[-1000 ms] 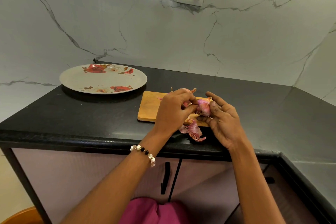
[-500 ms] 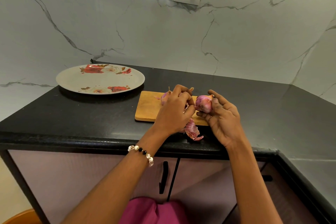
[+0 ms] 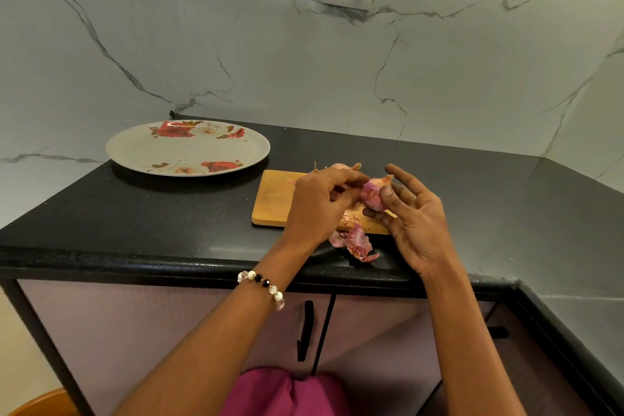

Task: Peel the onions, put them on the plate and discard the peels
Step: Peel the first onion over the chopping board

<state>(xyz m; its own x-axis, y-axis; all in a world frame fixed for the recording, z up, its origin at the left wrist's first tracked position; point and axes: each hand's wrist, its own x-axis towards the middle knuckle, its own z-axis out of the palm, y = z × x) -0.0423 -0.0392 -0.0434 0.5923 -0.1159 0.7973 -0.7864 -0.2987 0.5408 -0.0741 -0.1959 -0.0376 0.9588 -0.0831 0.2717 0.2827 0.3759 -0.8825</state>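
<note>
Black counter [image 3: 169,223]; floral plate [image 3: 189,149] far left; board [image 3: 273,199] at centre. Right hand [image 3: 415,223] holds onion [image 3: 371,194] over board, thumb on it, other fingers spread. Left hand [image 3: 317,203] pinches its skin. Second onion [image 3: 339,166] behind. Peels [image 3: 356,243] near the counter's front edge.

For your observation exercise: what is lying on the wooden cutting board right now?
One unpeeled onion at the cutting board far edge, plus peel scraps. Both hands hide the middle.
</note>
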